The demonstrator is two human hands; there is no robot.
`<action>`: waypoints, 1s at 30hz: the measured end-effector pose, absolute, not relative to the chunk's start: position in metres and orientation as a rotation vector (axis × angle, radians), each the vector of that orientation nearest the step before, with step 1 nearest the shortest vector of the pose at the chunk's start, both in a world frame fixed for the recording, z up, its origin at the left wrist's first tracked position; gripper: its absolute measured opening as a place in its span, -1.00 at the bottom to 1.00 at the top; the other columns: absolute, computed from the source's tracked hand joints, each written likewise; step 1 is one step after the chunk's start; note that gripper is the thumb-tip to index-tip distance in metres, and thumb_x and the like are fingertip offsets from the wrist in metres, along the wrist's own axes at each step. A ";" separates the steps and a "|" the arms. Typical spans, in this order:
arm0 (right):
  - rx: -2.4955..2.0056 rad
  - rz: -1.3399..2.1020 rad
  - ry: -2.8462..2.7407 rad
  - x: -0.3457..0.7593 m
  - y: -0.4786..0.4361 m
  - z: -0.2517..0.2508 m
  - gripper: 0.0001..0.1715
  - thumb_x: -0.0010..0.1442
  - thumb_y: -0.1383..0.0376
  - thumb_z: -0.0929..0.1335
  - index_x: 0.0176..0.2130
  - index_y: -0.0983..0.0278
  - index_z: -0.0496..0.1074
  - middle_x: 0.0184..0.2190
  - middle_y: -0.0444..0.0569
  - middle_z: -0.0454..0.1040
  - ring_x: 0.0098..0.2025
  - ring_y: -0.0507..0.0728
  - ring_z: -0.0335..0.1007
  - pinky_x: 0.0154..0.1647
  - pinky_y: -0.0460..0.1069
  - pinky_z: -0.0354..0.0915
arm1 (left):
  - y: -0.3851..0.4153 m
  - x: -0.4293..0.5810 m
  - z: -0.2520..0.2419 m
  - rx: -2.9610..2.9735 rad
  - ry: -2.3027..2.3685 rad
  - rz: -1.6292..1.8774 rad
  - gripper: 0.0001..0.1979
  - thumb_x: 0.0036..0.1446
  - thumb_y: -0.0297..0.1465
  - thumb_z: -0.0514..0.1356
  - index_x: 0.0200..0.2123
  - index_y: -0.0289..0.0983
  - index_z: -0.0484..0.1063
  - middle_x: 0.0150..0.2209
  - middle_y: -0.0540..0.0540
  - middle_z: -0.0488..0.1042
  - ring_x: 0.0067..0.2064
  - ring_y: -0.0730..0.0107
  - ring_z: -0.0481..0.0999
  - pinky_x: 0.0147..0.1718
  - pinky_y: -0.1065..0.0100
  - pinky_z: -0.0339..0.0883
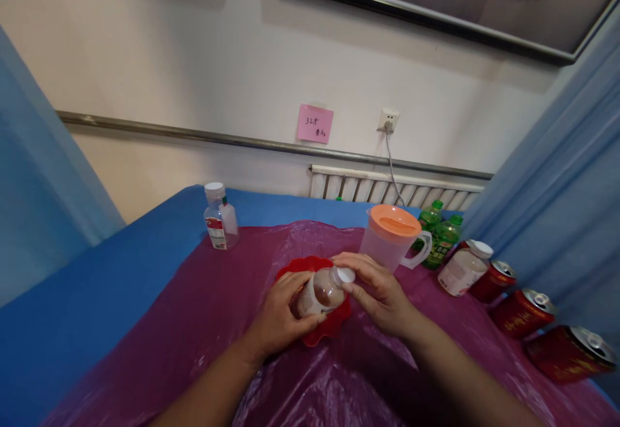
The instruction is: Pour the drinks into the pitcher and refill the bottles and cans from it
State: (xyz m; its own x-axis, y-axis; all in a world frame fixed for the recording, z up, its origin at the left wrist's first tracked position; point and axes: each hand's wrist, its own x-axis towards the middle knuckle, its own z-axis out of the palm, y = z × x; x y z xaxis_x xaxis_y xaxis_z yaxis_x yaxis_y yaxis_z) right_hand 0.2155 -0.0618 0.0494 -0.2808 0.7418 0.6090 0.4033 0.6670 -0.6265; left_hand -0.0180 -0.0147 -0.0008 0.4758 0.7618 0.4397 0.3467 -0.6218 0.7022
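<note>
My left hand [283, 314] is wrapped round the body of a clear bottle [322, 291] with a pale label and some brownish contents. The bottle leans to the right above a red scalloped dish [317, 334]. My right hand [380, 294] has its thumb and fingers closed round the white cap [345, 276] at the bottle's neck. The cap sits on the neck. Most of the dish is hidden behind the bottle and my hands.
Behind my right hand stands a pitcher [382, 246] with an orange lid. Green bottles [443, 241], a white-capped bottle [462, 272] and red cans [523, 312] line the right side. Another clear bottle [220, 220] stands back left. Purple plastic sheet [232, 291] covers part of the blue surface [111, 291].
</note>
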 end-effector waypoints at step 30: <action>-1.069 0.464 -1.627 0.204 -0.062 0.027 -0.21 0.11 0.00 0.50 0.22 0.15 0.26 0.11 0.12 0.41 0.11 0.30 0.41 0.10 0.23 0.40 | -0.018 -0.018 0.000 2.189 0.908 1.054 -0.43 -0.08 -0.35 0.43 0.05 -0.13 0.42 -0.01 -0.10 0.56 0.00 0.10 0.53 0.03 0.06 0.41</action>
